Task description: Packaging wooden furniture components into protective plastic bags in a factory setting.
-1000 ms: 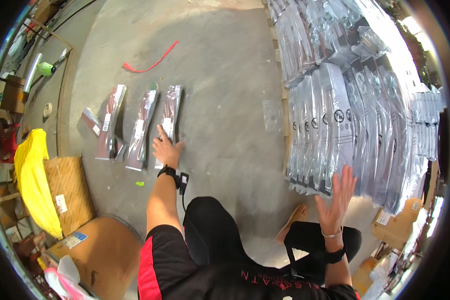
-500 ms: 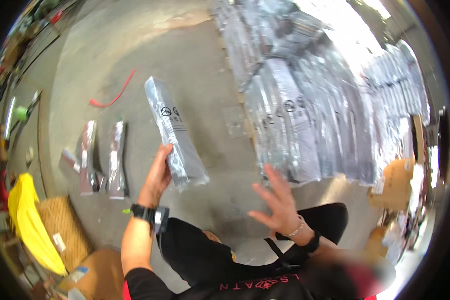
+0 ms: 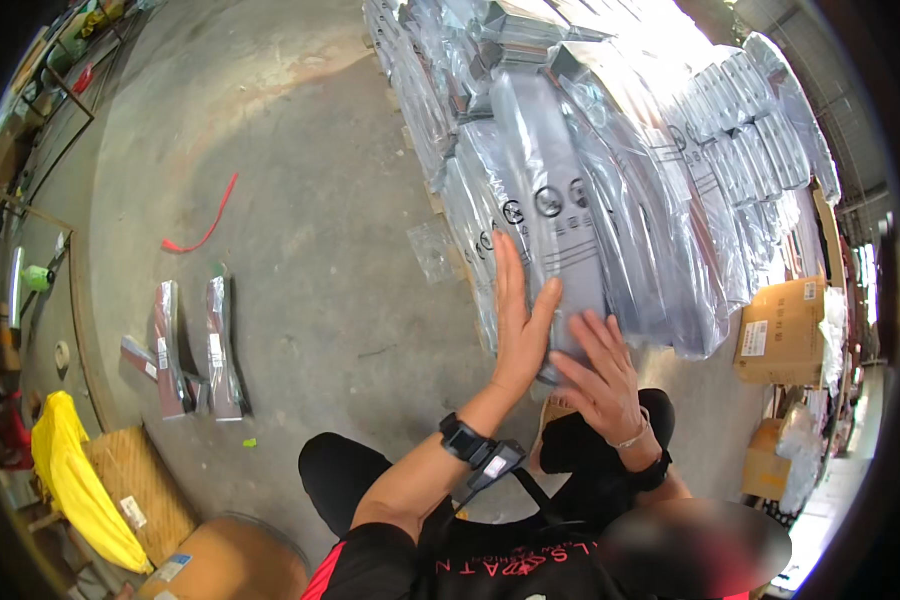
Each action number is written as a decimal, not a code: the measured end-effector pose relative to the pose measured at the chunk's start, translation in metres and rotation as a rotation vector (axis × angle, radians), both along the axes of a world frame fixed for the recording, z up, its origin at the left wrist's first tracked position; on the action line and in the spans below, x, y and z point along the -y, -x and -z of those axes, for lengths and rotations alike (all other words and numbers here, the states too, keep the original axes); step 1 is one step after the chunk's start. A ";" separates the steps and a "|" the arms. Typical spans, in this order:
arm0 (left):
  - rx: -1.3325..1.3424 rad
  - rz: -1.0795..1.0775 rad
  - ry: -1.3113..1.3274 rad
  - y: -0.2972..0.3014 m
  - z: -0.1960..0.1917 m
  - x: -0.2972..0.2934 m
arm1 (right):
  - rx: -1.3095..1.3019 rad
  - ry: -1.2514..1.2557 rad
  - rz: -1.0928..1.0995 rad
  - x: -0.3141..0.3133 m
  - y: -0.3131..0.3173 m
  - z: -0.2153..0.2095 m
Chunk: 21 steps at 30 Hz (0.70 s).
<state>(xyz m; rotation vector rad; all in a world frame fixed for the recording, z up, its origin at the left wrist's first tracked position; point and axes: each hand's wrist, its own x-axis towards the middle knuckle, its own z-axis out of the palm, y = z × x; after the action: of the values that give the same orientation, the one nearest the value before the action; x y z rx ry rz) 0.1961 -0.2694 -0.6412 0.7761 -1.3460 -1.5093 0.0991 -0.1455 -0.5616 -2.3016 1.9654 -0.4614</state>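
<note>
A long grey package in clear plastic, with black printed marks, lies on the near left part of a stack of similar wrapped packages. My left hand lies along its left side, fingers stretched out and thumb apart. Close to its near end is my right hand, fingers spread and slightly blurred; whether it touches the plastic I cannot tell. Neither hand is closed around anything.
On the concrete floor to the left lie two long wrapped pieces and a red strap. Yellow cloth drapes by a brown carton at lower left. Another cardboard box stands right of the stack.
My left hand has carried the wrapped package from over the floor rightward onto the stack and loosened its hold. The right hand has moved in beside it. The view has shifted right.
</note>
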 end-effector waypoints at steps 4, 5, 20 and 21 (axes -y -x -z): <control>0.112 0.004 -0.045 0.018 0.016 -0.012 | 0.049 -0.039 0.031 -0.005 0.004 0.005; 0.118 0.002 -0.050 0.021 0.013 -0.012 | 0.055 -0.044 0.029 -0.005 0.005 0.003; 0.328 0.041 0.085 0.005 -0.004 0.016 | 0.144 0.024 -0.108 -0.002 0.022 0.007; 0.369 0.010 0.083 -0.002 -0.003 0.024 | 0.184 0.028 -0.140 -0.003 0.028 0.008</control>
<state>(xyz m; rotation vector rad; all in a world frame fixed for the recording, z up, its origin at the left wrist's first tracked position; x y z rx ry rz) 0.1978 -0.2933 -0.6383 1.0309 -1.6734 -1.3495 0.0710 -0.1429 -0.5700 -2.3011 1.7122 -0.6652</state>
